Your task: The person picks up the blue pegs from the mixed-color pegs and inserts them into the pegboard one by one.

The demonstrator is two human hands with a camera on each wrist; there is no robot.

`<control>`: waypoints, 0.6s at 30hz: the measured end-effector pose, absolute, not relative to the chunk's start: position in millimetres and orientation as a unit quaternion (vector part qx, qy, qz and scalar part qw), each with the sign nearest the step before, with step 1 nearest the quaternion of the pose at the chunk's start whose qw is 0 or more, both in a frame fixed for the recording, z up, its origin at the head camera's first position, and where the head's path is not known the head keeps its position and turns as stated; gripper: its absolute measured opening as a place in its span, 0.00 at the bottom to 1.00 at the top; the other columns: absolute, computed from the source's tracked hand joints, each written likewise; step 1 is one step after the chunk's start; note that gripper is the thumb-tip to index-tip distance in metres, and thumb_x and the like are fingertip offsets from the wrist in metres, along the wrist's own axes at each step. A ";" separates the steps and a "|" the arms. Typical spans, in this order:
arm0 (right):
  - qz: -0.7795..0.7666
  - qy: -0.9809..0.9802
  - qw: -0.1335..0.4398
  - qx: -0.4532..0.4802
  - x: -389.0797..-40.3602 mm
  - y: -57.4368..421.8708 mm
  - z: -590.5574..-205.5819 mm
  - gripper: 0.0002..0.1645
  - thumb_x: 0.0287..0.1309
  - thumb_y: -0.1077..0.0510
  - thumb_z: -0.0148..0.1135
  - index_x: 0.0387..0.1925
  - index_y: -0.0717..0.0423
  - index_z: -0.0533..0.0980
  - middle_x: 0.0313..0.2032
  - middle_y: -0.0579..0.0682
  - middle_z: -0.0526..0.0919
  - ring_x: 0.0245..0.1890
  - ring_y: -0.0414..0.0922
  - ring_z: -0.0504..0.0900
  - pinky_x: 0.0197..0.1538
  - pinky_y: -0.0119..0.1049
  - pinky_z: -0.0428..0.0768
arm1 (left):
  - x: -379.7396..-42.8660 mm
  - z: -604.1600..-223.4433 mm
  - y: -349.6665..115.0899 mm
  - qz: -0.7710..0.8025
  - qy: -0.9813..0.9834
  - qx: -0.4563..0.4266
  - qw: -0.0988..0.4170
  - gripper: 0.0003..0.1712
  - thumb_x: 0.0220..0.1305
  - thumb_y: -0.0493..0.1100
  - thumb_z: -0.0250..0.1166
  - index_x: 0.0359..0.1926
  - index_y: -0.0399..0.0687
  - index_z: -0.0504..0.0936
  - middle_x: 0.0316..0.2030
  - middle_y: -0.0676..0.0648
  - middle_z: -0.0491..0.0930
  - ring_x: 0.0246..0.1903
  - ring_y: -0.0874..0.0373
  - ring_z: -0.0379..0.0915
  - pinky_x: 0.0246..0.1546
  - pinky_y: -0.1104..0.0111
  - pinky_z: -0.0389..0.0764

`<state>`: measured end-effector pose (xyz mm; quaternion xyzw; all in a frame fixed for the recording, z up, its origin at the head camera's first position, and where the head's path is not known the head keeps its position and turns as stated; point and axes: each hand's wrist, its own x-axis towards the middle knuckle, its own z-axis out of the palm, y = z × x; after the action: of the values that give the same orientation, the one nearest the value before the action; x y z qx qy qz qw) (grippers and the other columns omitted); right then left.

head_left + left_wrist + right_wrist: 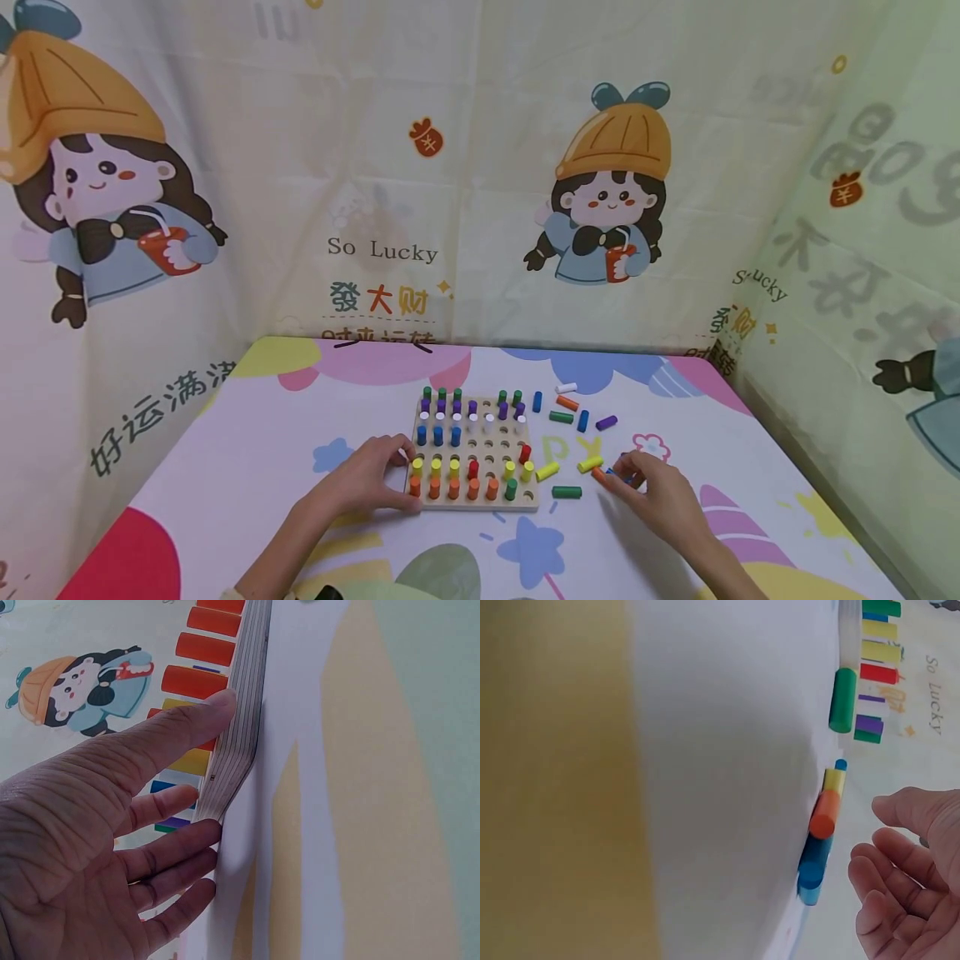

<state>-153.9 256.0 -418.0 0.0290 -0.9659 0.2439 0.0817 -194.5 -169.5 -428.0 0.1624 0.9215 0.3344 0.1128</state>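
A wooden pegboard (480, 505) carries rows of coloured pegs: green, purple, white, blue, yellow, red and orange. My left hand (371, 479) rests at its left end. The thumb touches the board's side (244, 697) near the front corner, while the other fingers extend loosely along the left edge. To the right of the board, my right hand (663, 492) hovers by an orange peg (598, 475) and blue pegs (814, 862) on the table. In the right wrist view, its fingers are loosely bent, with the thumb apart and nothing visible between them.
Loose pegs lie right of the board, including a green peg (567, 492), yellow pegs (548, 472), a purple peg (607, 422) and a white peg (566, 388). A patterned cloth (262, 450) covers the table. Printed curtains (487, 167) enclose the back and sides.
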 end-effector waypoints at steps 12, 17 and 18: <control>0.242 -0.970 0.017 0.000 -157.3 271.2 -420.9 0.12 0.54 0.55 0.77 0.37 0.53 0.82 0.32 0.43 0.83 0.30 0.40 0.77 0.30 0.31 0.75 | -195.2 -428.7 -170.3 0.339 0.920 0.158 0.114 0.33 0.43 0.58 0.84 0.45 0.55 0.77 0.45 0.50 0.79 0.51 0.51 0.72 0.57 0.47 0.76; 0.243 -0.970 0.002 -0.007 -157.4 274.2 -421.4 0.13 0.53 0.55 0.78 0.37 0.53 0.82 0.33 0.43 0.84 0.30 0.40 0.78 0.31 0.30 0.76 | -194.5 -427.3 -169.7 0.341 0.920 0.157 0.115 0.33 0.43 0.57 0.85 0.45 0.55 0.76 0.45 0.50 0.79 0.52 0.51 0.72 0.57 0.47 0.76; 0.244 -0.970 0.000 -0.009 -157.3 274.5 -421.4 0.13 0.52 0.55 0.78 0.37 0.53 0.82 0.33 0.43 0.84 0.30 0.40 0.78 0.31 0.31 0.76 | -194.2 -427.1 -169.5 0.341 0.920 0.156 0.116 0.33 0.43 0.57 0.85 0.45 0.56 0.76 0.45 0.50 0.79 0.52 0.51 0.72 0.58 0.46 0.75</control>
<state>-157.3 274.5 -421.4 -0.0093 -0.9698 0.2438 0.0000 -194.2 -169.5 -427.1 0.1559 0.9198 0.3411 0.1156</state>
